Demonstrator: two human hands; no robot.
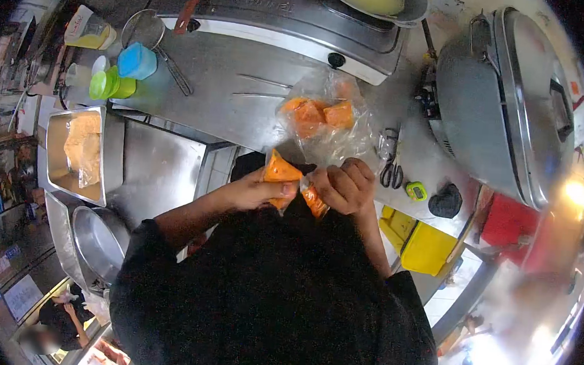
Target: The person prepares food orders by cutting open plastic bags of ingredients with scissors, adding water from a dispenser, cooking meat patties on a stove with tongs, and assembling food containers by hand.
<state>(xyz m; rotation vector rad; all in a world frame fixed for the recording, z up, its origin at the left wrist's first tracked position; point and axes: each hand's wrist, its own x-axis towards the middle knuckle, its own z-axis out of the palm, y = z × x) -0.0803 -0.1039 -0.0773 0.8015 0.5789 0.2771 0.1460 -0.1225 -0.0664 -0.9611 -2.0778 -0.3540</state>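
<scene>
My left hand (264, 192) is closed round a small clear bag with orange contents (280, 170), held in front of my chest. Close beside it on the right, my right hand (346, 185) has its fingers curled on a clear bag part with orange contents (314, 201); whether both parts belong to one bag I cannot tell. Just beyond my hands, a larger clear plastic bag (358, 124) with orange pieces (309, 117) lies on the steel counter (208, 117). Metal tongs (261, 96) lie left of that bag, and black scissors (390, 166) lie right of it.
A stove (282, 41) with a pan (415, 10) runs along the back. Containers (137, 62) and a strainer (143, 30) stand left. A steel tray (103, 188) holds bagged food. A timer (416, 190) and large cooker (470, 93) are right. Another person (65, 319) is lower left.
</scene>
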